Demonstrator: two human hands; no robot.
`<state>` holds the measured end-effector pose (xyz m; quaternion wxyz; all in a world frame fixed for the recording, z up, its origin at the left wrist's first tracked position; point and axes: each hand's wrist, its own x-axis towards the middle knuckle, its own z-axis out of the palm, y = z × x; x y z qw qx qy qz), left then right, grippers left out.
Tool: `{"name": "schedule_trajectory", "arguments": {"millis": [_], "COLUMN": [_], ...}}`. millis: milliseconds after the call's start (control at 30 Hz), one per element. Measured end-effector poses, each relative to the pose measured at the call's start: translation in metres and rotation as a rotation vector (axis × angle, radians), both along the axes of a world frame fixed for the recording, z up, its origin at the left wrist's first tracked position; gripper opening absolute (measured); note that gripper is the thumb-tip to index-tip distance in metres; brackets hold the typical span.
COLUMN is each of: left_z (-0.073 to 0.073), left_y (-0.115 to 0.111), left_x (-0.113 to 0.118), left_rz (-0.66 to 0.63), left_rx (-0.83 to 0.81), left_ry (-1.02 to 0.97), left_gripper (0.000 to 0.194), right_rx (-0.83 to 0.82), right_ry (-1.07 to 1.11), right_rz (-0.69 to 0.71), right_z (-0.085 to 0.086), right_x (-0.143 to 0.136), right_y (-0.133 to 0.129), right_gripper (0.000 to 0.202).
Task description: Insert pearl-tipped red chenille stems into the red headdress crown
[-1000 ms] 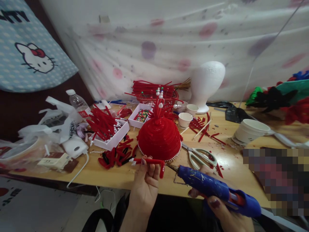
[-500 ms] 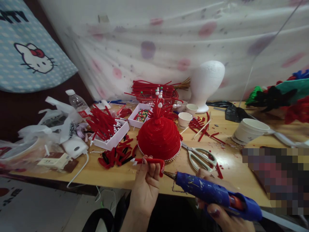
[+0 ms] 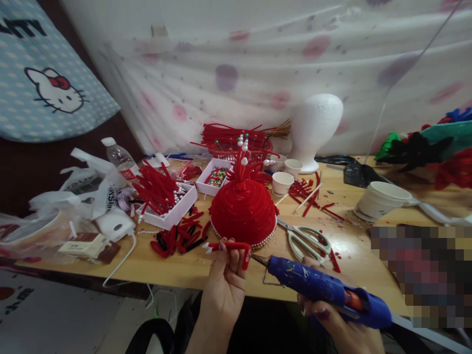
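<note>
At the table's front edge my left hand [image 3: 225,285] pinches a bent red fuzzy stem [image 3: 232,245], white at its left end. My right hand [image 3: 332,314] is wrapped round a blue glue gun [image 3: 313,282], whose nozzle touches or nearly touches the stem's bent right end. Just behind my left hand stands a red dome [image 3: 241,211] with a pearl string round its base and pearl-tipped stems on top. Scissors [image 3: 306,240] with pale green handles lie right of the dome.
Left are a white box [image 3: 177,209] of red stems, a plastic bottle [image 3: 120,155] and a white adapter [image 3: 115,224]. Behind stand a red basket [image 3: 221,153] and a white foam head [image 3: 319,123]. Paper cups [image 3: 282,183] and a larger cup [image 3: 381,199] are to the right.
The glue gun in my right hand has shifted slightly left and up, its nozzle now higher along the stem's bent end. My left hand has barely moved.
</note>
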<state>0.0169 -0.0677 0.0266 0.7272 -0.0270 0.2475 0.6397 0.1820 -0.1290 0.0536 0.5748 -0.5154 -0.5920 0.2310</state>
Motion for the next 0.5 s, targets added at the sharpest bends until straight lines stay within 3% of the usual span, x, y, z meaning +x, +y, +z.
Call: {"name": "schedule_trajectory", "arguments": {"millis": [133, 333, 500], "left_z": [0.0033, 0.0039, 0.0017], "left_y": [0.0003, 0.0011, 0.0005], "left_x": [0.0022, 0.0047, 0.0062], "left_rz": [0.013, 0.060, 0.076], "left_rx": [-0.117, -0.123, -0.126], "left_ry": [0.021, 0.076, 0.082], "left_gripper": [0.025, 0.018, 0.016], "right_rx": [0.009, 0.064, 0.071], "right_ry": [-0.061, -0.184, -0.214], "right_rz": [0.051, 0.219, 0.193], "right_z": [0.0051, 0.0050, 0.0032], "right_x": [0.0001, 0.0065, 0.0067], "right_y": [0.0028, 0.0085, 0.0092], "right_gripper": [0.050, 0.048, 0.048]}}
